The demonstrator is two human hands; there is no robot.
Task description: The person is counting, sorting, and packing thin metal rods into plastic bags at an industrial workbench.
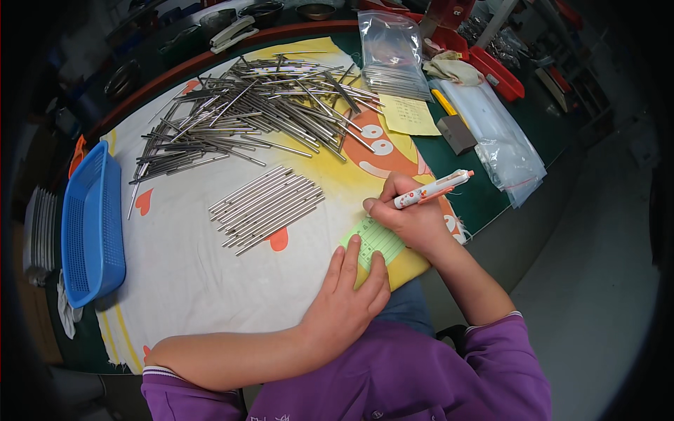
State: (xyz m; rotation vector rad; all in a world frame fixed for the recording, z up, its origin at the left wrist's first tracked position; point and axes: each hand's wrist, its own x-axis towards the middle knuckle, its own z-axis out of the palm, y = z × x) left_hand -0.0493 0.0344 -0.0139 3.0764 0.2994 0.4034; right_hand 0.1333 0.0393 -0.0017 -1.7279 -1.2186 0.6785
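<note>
A: What is the right hand [415,219] holding?

B: A pen [430,191], white with orange-red parts. The fingers grip it, its back end tilted up to the right. I can't tell where its tip is; the hand hides it.

A: And the left hand [351,288]?

B: It lies palm down with the fingers spread, grasping nothing. Its fingertips rest on the slip [382,245], which is green and ruled.

A: Where exactly is that slip?

B: On the cloth [189,281], near its lower right corner, close to the person's body. The right hand covers part of its upper right side.

A: What else is on the cloth?

B: A row of rods [267,209], laid slantwise side by side, up and left of the hands. Beyond it is a loose heap [274,105] of bright and dark metal rods, crossing at all angles.

A: And around the edges?

B: A blue basket [114,228] stands at the cloth's left edge. At the upper right is a clear bag [390,42] with rods showing in its lower part, and just below it a yellow note [407,114]. A grey block [456,135] sits beside the note, on the green surface [481,196], near more plastic bags [502,137] and a red tray [500,76].
</note>
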